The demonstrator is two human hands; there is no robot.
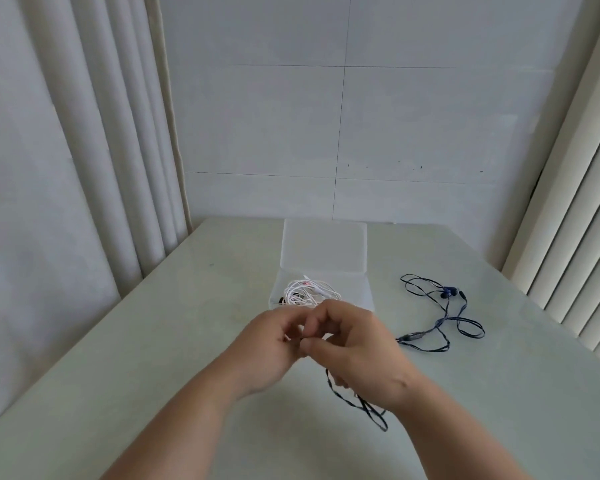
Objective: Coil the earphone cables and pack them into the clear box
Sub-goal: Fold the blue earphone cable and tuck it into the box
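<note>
While both hands meet just in front of the box, pinching a dark flat earphone cable (357,403) between them at the fingertips. Left hand (274,344) curled, thumb and forefinger pressed on a small bit of the cord; right hand (354,344) curled too, fingers closed around the same cord, loose loops hanging out below the palm and trailing down toward the near right of the table. Long run of those loops slanting from upper left to lower right, lowest loop touching the tabletop or just above it, hard to say which.

Just beyond the knuckles, a clear rectangular plastic box (361,292), lid (324,245) hinged open and tipped back toward the wall. Inside, on the left half, a bundle of white earphone cable (307,292) wound in rough loops, a small pink spot showing on top; something dark at the bundle's left edge, too small to tell. Right half of the box showing only its floor.

Off to the right, well apart from the box, a second dark blue earphone set (442,313) lying uncoiled on the pale green-grey table (153,341), earbuds at the far end, in-line remote toward the near left, cord sprawled in open loops.

White curtains on both sides, plain panelled wall behind.
</note>
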